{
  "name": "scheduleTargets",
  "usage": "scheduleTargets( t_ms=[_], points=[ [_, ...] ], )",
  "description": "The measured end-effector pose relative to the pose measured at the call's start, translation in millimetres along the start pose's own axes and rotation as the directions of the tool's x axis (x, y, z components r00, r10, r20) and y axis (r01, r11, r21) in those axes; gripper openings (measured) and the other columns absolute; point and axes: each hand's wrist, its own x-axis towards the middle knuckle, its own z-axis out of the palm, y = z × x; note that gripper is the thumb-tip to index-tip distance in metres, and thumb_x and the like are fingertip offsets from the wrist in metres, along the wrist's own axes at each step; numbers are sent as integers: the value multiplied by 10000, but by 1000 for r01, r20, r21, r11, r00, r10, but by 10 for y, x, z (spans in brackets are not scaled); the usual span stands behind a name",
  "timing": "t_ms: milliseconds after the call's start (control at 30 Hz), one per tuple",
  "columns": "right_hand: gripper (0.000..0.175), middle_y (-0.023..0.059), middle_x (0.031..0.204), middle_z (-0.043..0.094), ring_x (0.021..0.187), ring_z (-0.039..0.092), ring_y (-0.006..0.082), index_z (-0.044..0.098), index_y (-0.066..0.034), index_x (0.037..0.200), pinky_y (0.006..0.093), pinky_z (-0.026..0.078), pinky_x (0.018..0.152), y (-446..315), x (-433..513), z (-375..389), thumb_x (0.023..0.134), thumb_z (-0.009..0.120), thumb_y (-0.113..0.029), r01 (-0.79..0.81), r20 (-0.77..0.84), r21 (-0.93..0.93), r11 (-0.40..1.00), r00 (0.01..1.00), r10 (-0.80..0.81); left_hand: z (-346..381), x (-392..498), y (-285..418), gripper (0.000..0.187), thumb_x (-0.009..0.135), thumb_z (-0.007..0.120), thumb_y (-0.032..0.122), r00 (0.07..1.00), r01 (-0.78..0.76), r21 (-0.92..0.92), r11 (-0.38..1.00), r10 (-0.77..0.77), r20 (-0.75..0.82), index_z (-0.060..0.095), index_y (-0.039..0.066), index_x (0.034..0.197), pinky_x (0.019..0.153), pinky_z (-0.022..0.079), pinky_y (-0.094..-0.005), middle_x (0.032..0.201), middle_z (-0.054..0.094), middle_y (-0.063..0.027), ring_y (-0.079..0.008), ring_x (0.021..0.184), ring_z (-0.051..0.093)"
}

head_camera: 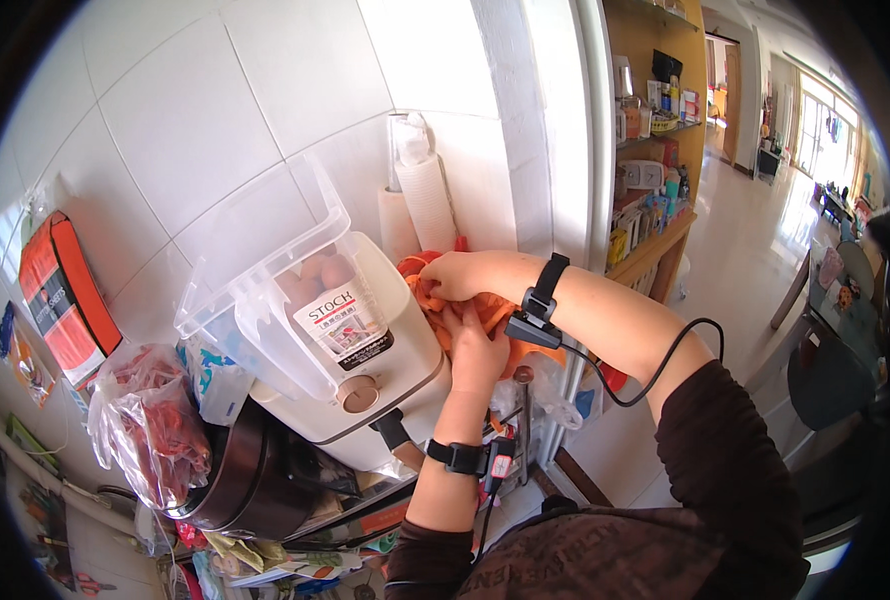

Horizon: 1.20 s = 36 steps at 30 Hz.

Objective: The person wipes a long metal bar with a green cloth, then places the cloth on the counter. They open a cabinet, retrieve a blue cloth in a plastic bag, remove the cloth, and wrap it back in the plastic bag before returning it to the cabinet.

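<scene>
Both of my hands are at a bunched orange bag [499,309], thin and crumpled, beside a white countertop appliance [407,330]. My right hand [451,276] reaches in from the right and pinches the bag's upper part with bent fingers. Just below it, my left hand [479,345] grips the gathered material with its thumb and fingers. What the bag contains is hidden. A clear plastic box [265,337] holding several brown eggs [334,271] rests tilted on the appliance, above its round knob [358,393]. The box bears a printed label.
A stack of paper cups [426,199] stands against the tiled wall behind my hands. To the left, a plastic bag of dried red chillies [156,427] lies on a dark brown appliance [239,480]. An orange package [70,296] hangs on the wall. Wooden shelves [651,259] stand beyond the door frame.
</scene>
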Motion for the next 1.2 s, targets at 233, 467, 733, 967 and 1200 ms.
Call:
scheduleTargets(
  t_ms=[233, 467, 733, 967, 1200],
  points=[
    [125, 151, 927, 609, 888, 581, 327, 597, -23, 898, 397, 460, 796, -15, -191, 134, 881, 510, -112, 188, -137, 27, 982, 974, -183, -20, -46, -32, 606, 747, 723, 143, 995, -95, -10, 995, 94, -23, 440, -19, 1258, 948, 419, -474, 1236, 401, -315, -510, 1085, 462],
    [154, 150, 1015, 567, 985, 547, 340, 588, -27, 942, 403, 441, 867, -43, -328, 189, 884, 538, -160, 178, -213, -31, 984, 960, -180, -41, -113, 1, 601, 742, 724, 125, 992, -122, 60, 991, 123, -13, 443, -9, 1256, 884, 449, -481, 1213, 405, -316, -509, 1054, 467],
    [378, 173, 1197, 532, 1132, 519, 356, 552, -17, 1132, 414, 446, 937, -60, -981, 203, 782, 664, -107, 426, -600, -46, 904, 711, -366, -146, -180, 40, 714, 698, 768, 118, 973, -224, -24, 974, 225, 46, 407, -24, 1297, 947, 427, -480, 1290, 349, -358, -529, 1135, 435],
    [341, 101, 1205, 571, 1093, 570, 218, 565, -45, 1195, 321, 486, 902, 364, -1711, 390, 865, 648, -68, 435, -657, 227, 871, 729, -193, -143, 84, 43, 786, 689, 801, 174, 991, -127, 26, 992, 126, 36, 413, -6, 1349, 1061, 351, -442, 1443, 232, -348, -461, 1314, 335],
    [217, 63, 1122, 605, 1085, 572, 143, 548, -13, 1160, 294, 445, 951, 763, -2275, 1605, 943, 542, -30, 553, -671, 738, 386, 658, 342, -424, -349, 226, 579, 800, 689, 23, 990, -50, -355, 933, 93, 105, 451, 10, 1328, 1028, 393, -373, 1489, 237, -198, -298, 1247, 436]
  ],
)
